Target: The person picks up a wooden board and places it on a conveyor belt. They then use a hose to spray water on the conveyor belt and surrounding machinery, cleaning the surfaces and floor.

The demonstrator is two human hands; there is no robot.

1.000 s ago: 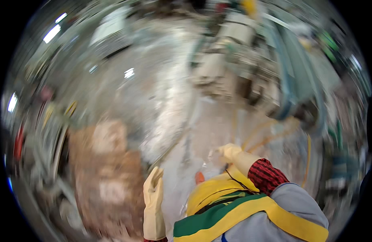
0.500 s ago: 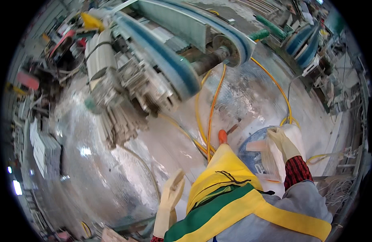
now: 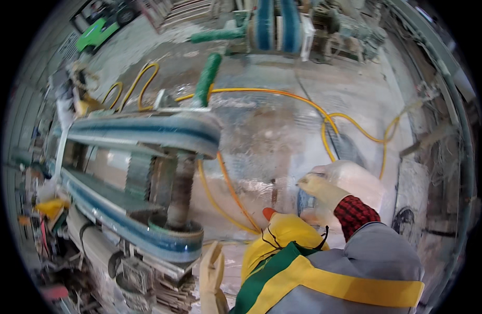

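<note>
My right hand (image 3: 318,187), in a cream glove with a red-and-black checked cuff, is closed on the upper edge of a pale plastic bag (image 3: 358,180). A blue printed patch of it shows under the fingers; what it contains, if anything, cannot be made out. My left hand (image 3: 212,269), gloved alike, hangs low on the left with its fingers stretched and nothing in them. The nearest thing to it is the rounded end of a blue-belted conveyor (image 3: 183,246). A yellow apron (image 3: 275,235) covers my front, and one orange boot tip (image 3: 269,213) sticks out.
Yellow hoses (image 3: 282,93) snake over the wet floor (image 3: 262,131). Green rollers (image 3: 207,78) stick up beyond the conveyor. At the back stand another blue-belted machine (image 3: 275,26) and a green forklift (image 3: 97,35). A pipe (image 3: 463,120) runs along the right side.
The view has swung to the right, so the conveyor now lies at the left and the second machine appears ahead. My right hand keeps its grip on the bag; the left stays free.
</note>
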